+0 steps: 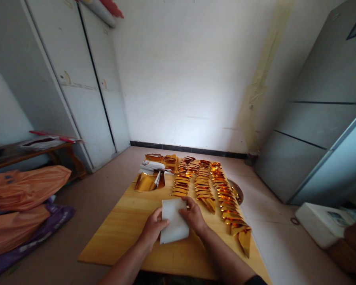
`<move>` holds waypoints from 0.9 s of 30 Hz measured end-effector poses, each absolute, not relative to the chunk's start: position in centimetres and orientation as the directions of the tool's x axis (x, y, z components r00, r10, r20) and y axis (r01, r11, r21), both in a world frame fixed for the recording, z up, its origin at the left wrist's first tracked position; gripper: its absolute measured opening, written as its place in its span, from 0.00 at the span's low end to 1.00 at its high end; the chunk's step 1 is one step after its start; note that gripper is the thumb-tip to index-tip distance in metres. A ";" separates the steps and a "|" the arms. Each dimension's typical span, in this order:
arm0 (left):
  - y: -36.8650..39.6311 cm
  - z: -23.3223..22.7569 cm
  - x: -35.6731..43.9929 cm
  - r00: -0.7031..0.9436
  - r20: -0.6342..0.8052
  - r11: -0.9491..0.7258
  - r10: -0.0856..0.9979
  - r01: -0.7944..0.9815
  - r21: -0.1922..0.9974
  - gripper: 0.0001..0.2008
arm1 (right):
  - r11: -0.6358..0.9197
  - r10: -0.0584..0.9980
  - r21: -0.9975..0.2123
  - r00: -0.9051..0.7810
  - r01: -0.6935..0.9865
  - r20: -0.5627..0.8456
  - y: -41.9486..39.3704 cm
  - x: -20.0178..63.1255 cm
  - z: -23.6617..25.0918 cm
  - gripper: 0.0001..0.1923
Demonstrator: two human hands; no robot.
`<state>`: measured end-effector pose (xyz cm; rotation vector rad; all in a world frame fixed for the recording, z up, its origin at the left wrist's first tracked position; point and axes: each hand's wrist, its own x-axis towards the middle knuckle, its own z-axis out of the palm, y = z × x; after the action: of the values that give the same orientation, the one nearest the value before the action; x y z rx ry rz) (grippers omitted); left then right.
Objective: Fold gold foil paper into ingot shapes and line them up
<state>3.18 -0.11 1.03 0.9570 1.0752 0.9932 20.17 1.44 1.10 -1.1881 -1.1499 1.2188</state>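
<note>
Between my hands is a pale grey-white sheet of paper (pixel 175 221), held just above the wooden board. My left hand (pixel 154 226) grips its left edge, thumb on the face. At the upper right edge, my right hand (pixel 192 213) is closed on the same sheet. Beyond them, rows of folded gold foil paper (pixel 231 206) run along the board's right side and middle. A curled gold foil sheet (pixel 146 182) lies at the back left, beside a stack of white-backed papers (pixel 150 168). Folded gold bundles (pixel 171 161) sit at the far edge.
The wooden board (pixel 112 237) serves as the work surface. A round basin (pixel 239 192) is partly hidden behind its right edge. A refrigerator (pixel 302 146) and a white box (pixel 320 225) stand right. Orange and purple bags (pixel 26 190) lie left, near a cabinet (pixel 86 87).
</note>
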 end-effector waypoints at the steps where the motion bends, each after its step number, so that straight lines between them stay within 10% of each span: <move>1: 0.0 0.7 3.3 0.152 -0.243 0.267 0.958 -0.163 0.950 0.31 | -0.010 0.999 -0.999 0.036 -0.050 -0.011 1.4 20.1 1.0 0.25; 8: 1.5 0.4 3.2 -0.015 -0.127 0.123 0.992 0.393 0.911 0.42 | -0.098 0.995 -0.967 0.006 0.237 -0.099 -0.1 20.5 0.2 0.20; 15: 1.2 1.6 2.2 0.163 -0.133 -0.077 0.978 0.865 0.495 0.17 | -0.094 0.965 -0.916 -0.191 0.390 -0.180 -1.7 21.2 -0.9 0.18; 27: 1.9 3.0 0.7 0.368 -0.189 -0.277 0.910 0.882 0.380 0.20 | 0.619 0.780 -0.475 -0.562 0.626 0.276 -3.1 23.4 0.4 0.18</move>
<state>0.73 1.85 3.00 2.2141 1.5563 0.0908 23.40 -3.11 0.41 -1.1107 -2.3828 0.4494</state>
